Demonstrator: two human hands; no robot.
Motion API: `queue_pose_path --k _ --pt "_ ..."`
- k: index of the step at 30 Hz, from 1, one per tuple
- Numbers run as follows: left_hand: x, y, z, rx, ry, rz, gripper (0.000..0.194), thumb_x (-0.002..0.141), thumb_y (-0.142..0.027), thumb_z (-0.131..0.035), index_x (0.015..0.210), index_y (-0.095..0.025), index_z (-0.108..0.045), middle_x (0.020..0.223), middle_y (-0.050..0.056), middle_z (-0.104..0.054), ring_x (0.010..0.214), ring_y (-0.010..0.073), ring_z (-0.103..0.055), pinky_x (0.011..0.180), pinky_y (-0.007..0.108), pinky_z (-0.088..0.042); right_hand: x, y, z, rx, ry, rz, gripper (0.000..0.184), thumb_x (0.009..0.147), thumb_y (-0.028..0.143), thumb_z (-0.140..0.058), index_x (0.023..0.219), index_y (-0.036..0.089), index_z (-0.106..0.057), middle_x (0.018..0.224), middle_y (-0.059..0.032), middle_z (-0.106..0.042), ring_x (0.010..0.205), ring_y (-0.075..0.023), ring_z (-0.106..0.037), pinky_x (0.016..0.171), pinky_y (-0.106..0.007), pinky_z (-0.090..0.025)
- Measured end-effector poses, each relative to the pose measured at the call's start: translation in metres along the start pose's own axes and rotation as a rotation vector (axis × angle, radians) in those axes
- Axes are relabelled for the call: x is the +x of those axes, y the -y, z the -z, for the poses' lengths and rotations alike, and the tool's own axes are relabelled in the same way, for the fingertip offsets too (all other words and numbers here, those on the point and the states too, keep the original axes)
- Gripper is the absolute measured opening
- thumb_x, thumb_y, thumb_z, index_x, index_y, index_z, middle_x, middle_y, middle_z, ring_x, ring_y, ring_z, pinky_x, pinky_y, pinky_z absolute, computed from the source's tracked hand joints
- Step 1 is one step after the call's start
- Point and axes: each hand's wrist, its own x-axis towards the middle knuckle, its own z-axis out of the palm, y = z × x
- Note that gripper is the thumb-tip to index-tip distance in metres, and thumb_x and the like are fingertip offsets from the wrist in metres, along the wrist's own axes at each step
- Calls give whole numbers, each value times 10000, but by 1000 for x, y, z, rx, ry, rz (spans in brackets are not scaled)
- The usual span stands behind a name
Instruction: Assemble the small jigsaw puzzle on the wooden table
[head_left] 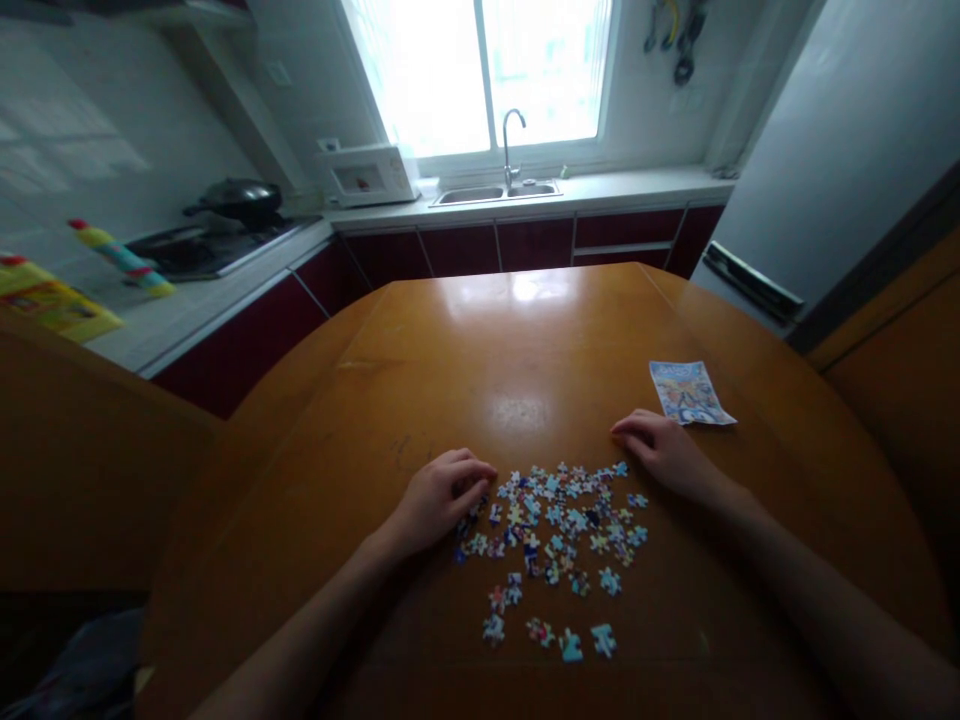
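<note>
Loose jigsaw puzzle pieces (pixel 555 515) in light blue, white, yellow and dark blue lie spread on the wooden table (pixel 360 400). My left hand (pixel 442 497) rests at the left edge of the pile, its thumb and index finger apart beside the pieces. It covers part of a few dark blue pieces and shows nothing in its grasp. To the right, my right hand (pixel 660 450) lies on the tabletop, apart from the pile, with loosely bent fingers and nothing visible in them. Just beyond it is a small printed picture sheet (pixel 690 392) with blue edges.
A few pieces (pixel 570 643) lie nearer to me, away from the main pile. Past the table stand a sink (pixel 495 194), a white microwave (pixel 371 175) and a stove with a dark wok (pixel 240 197). Bottles (pixel 124 262) are on the left counter; a fridge (pixel 832 150) stands right.
</note>
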Motion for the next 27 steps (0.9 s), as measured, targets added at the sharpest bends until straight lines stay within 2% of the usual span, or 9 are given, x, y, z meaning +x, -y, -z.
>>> queue_pose_path --k 5,9,11,13,17,21,25,27 --pt "1 -11 -2 57 -23 -110 225 1004 -283 -518 1074 -230 -726 983 71 -655 912 189 -595 820 335 -513 -5 29 -13 -104 22 122 250 974 186 -476 1072 203 -705 1042 -105 -678 977 -231 -606 878 -386 -489" --pt "0 -33 -7 179 43 -271 362 1014 -239 -500 1362 -299 -580 1298 75 -618 1203 251 -509 1038 441 -447 -11 49 -29 -162 70 275 276 964 164 -503 1136 238 -705 1094 -99 -676 1055 -255 -560 910 -407 -465" --pt "-1 -41 -11 244 94 -294 466 1008 -250 -513 1463 -342 -470 1451 44 -529 1314 289 -428 1111 498 -377 -13 55 -36 -176 80 307 304 949 143 -518 1157 260 -705 1120 -93 -676 1081 -266 -547 913 -420 -453" --pt "-2 -45 -14 277 108 -288 521 1002 -259 -521 1502 -353 -410 1499 33 -486 1342 313 -396 1122 522 -351 -14 58 -41 -191 63 316 298 946 158 -538 1161 276 -708 1143 -90 -676 1099 -277 -537 925 -438 -433" --pt "2 -42 -17 285 -3 -231 420 1013 -236 -482 1427 -300 -506 1405 66 -548 1289 295 -423 1097 483 -360 -13 66 -52 -235 18 301 190 937 260 -621 1090 286 -729 1122 -83 -673 1087 -285 -534 927 -446 -404" --pt "6 -37 -17 257 -110 -210 317 1011 -227 -480 1304 -267 -596 1304 74 -584 1213 268 -458 1058 448 -376 -11 73 -61 -266 48 309 99 901 241 -680 967 270 -748 1075 -71 -676 1071 -281 -535 920 -439 -388" --pt "7 -40 -17 216 -165 -233 257 1001 -230 -507 1224 -244 -632 1193 76 -624 1132 248 -499 999 413 -405 -9 74 -61 -155 33 287 35 886 203 -688 876 226 -712 1015 -58 -683 1015 -243 -548 899 -405 -396" --pt "7 -42 -16 200 -187 -241 223 1000 -240 -518 1180 -232 -649 1127 75 -647 1074 236 -525 957 396 -424 -9 72 -58 -65 16 255 65 872 171 -688 820 211 -688 946 -49 -688 966 -223 -559 869 -377 -413"
